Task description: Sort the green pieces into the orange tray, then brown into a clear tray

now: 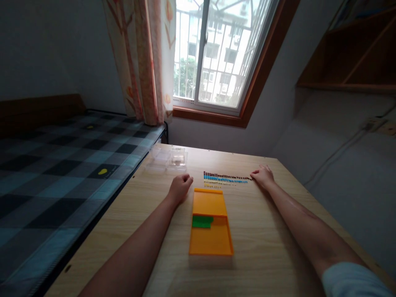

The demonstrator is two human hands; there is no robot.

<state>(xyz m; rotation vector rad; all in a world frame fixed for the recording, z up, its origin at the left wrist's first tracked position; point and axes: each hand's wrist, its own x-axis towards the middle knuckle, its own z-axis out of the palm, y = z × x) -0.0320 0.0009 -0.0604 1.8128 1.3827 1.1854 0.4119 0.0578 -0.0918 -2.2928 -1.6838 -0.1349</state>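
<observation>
On the wooden table [266, 255] lies an orange tray [210, 237] with a block of green sticks [202, 221] in its middle part. Beyond the tray lie rows of small sticks [225, 178], dark red, blue and yellow. My left hand [181, 187] rests on the table just left of the tray's far end, fingers curled into a loose fist with nothing visible in it. My right hand [262, 176] rests at the right end of the rows, its fingertips pinched against the end of the sticks.
A clear plastic box [168, 159] stands at the table's far left. A bed with a checked cover [62, 165] runs along the table's left edge. Behind are a curtain [145, 62], a window [222, 53] and a wooden shelf [349, 57] on the right wall.
</observation>
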